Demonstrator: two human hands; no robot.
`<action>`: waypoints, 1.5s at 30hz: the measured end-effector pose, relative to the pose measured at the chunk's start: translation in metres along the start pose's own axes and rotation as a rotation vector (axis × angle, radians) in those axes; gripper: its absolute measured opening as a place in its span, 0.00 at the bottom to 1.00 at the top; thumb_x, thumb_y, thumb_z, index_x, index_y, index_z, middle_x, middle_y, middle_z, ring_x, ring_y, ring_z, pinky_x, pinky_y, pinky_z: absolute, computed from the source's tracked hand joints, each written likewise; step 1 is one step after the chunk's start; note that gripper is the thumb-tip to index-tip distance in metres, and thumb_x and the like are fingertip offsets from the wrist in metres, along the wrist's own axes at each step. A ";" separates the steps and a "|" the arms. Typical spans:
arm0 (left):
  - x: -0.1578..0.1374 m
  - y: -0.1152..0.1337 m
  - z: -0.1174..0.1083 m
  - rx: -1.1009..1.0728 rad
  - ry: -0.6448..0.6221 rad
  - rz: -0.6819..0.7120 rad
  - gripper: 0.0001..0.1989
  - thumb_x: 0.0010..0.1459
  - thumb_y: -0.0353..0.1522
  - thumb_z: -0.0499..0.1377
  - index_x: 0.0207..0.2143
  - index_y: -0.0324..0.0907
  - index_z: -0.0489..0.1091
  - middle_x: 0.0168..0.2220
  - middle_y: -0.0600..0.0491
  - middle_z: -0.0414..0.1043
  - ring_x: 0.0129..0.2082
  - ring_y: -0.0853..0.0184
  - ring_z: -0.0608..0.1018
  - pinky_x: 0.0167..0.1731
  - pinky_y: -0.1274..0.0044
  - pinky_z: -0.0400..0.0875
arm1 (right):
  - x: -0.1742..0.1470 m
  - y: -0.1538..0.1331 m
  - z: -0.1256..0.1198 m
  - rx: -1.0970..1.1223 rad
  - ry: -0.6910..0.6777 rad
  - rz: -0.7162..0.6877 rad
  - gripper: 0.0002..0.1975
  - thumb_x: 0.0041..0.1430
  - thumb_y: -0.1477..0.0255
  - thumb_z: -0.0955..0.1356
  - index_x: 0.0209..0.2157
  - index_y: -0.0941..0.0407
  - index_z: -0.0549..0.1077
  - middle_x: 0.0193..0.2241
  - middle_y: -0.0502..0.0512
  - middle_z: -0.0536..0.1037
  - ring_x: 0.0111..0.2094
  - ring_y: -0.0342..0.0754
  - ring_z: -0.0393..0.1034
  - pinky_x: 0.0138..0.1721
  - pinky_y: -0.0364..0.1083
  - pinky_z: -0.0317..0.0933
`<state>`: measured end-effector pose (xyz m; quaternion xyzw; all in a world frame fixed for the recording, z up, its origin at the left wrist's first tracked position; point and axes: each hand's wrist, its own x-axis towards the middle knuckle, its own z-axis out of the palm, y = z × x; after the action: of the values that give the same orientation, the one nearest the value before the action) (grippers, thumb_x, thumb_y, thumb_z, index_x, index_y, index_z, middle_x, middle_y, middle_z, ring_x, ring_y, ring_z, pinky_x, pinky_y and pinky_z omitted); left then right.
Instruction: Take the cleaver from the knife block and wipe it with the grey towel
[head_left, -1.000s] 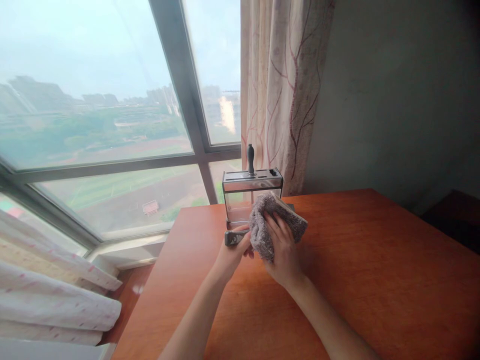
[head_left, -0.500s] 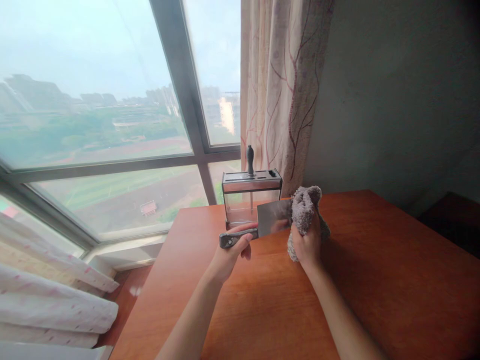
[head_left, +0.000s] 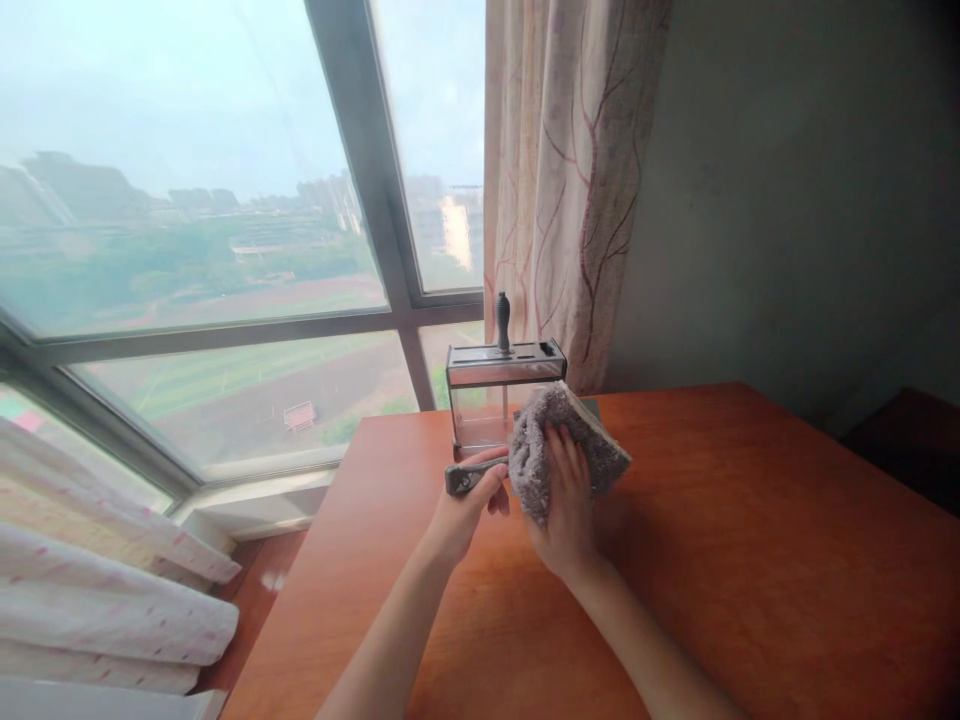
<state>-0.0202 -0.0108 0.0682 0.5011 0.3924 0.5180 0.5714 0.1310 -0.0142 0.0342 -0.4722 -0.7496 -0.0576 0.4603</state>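
Note:
My left hand [head_left: 466, 508] is closed around the dark handle of a cleaver [head_left: 460, 479], held above the table with its blade pointing right. A fluffy grey cloth [head_left: 534, 455] covers most of the blade; only a bit of metal shows past the cloth's upper right. With its fingers laid over the cloth, my right hand [head_left: 566, 510] presses it against the blade. Behind the cleaver stands a clear-sided knife block [head_left: 507, 372] with a metal-edged top. One dark-handled tool [head_left: 502, 322] sticks up from a slot in it.
The reddish-brown wooden table [head_left: 750, 540] spreads under my arms, with its left edge near the window [head_left: 210, 390]. A patterned curtain [head_left: 570, 180] hangs behind the knife block. Another curtain [head_left: 105, 600] is bunched at the lower left.
My right hand has moved left with the cloth, from the blade's far end toward the handle, and its fingers have flattened over the cloth. My left hand keeps its hold on the cleaver.

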 end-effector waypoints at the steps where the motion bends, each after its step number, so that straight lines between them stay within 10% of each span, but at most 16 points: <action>1: 0.000 0.000 0.001 -0.023 0.012 0.008 0.22 0.55 0.39 0.61 0.49 0.36 0.71 0.21 0.54 0.69 0.19 0.72 0.67 0.21 0.80 0.57 | -0.001 -0.005 0.000 0.012 -0.028 -0.030 0.35 0.57 0.69 0.61 0.64 0.61 0.46 0.65 0.65 0.52 0.65 0.64 0.41 0.61 0.67 0.43; 8: 0.001 0.003 0.002 -0.123 0.030 0.000 0.22 0.52 0.40 0.63 0.46 0.37 0.73 0.21 0.56 0.67 0.18 0.75 0.65 0.19 0.80 0.55 | 0.005 0.000 -0.010 -0.013 -0.073 -0.092 0.36 0.54 0.69 0.63 0.64 0.61 0.50 0.63 0.63 0.56 0.65 0.63 0.43 0.61 0.65 0.43; 18: 0.000 0.005 -0.004 -0.162 0.002 0.045 0.22 0.54 0.38 0.61 0.49 0.38 0.72 0.18 0.58 0.61 0.17 0.75 0.63 0.19 0.79 0.50 | 0.015 0.048 -0.016 -0.082 0.238 0.129 0.32 0.60 0.72 0.61 0.64 0.57 0.48 0.63 0.64 0.55 0.65 0.63 0.44 0.59 0.67 0.44; 34: 0.001 -0.003 -0.004 -0.367 0.052 -0.011 0.18 0.58 0.40 0.58 0.48 0.42 0.72 0.29 0.53 0.74 0.24 0.72 0.71 0.22 0.81 0.62 | 0.001 -0.021 -0.013 -0.041 -0.151 -0.152 0.41 0.48 0.67 0.64 0.63 0.63 0.51 0.64 0.62 0.54 0.65 0.64 0.42 0.63 0.64 0.38; 45: -0.002 0.005 -0.001 -0.318 0.010 0.070 0.19 0.57 0.37 0.59 0.49 0.39 0.73 0.19 0.57 0.60 0.17 0.77 0.61 0.16 0.81 0.49 | 0.016 0.041 -0.021 0.019 0.263 0.139 0.31 0.59 0.70 0.63 0.63 0.56 0.53 0.64 0.60 0.56 0.65 0.60 0.44 0.62 0.64 0.41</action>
<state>-0.0228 -0.0125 0.0727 0.4152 0.2907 0.5955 0.6233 0.1736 0.0079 0.0435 -0.5071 -0.6486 -0.0798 0.5620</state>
